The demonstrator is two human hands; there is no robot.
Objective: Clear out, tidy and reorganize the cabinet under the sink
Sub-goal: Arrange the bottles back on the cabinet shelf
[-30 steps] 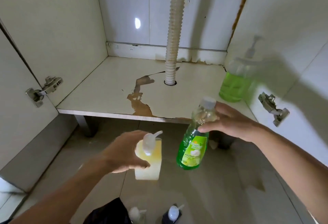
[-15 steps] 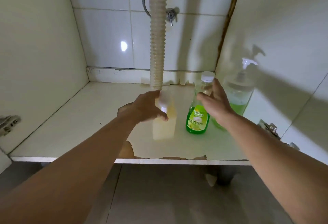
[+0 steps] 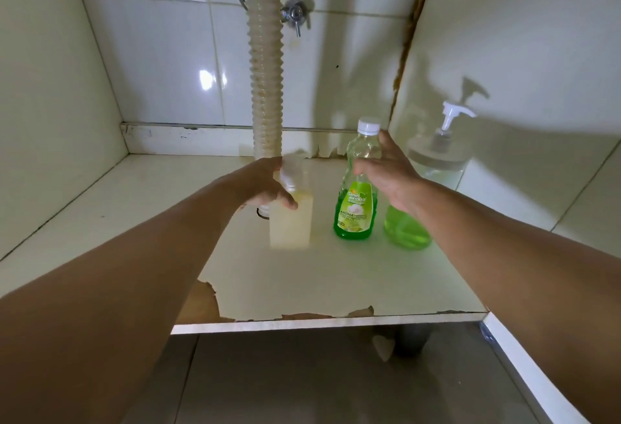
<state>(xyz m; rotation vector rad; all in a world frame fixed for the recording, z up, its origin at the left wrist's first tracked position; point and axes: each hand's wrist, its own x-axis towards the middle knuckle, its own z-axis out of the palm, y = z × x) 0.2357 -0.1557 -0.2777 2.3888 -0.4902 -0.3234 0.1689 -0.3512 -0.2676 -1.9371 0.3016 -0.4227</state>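
Observation:
My left hand (image 3: 265,185) grips the top of a pale yellow pump bottle (image 3: 290,225), which stands on the cabinet floor (image 3: 134,208) just in front of the drain hose. My right hand (image 3: 389,175) is at the neck of a green dish-soap bottle (image 3: 356,212) with a white cap. Its thumb lies across the front and its fingers reach behind. That bottle stands upright on the floor, right of the yellow one. A large clear pump jar (image 3: 408,232) holding green liquid stands further right, against the side wall and partly hidden by my right wrist.
A ribbed drain hose (image 3: 265,87) runs down the middle of the cabinet into the floor. A metal valve (image 3: 294,17) sticks out of the tiled back wall. The laminate is peeled (image 3: 208,302) along the front edge. The left half of the floor is bare.
Both hands have carried the yellow pump bottle and the green bottle up from in front of the cabinet and set them down inside, beside the pump jar.

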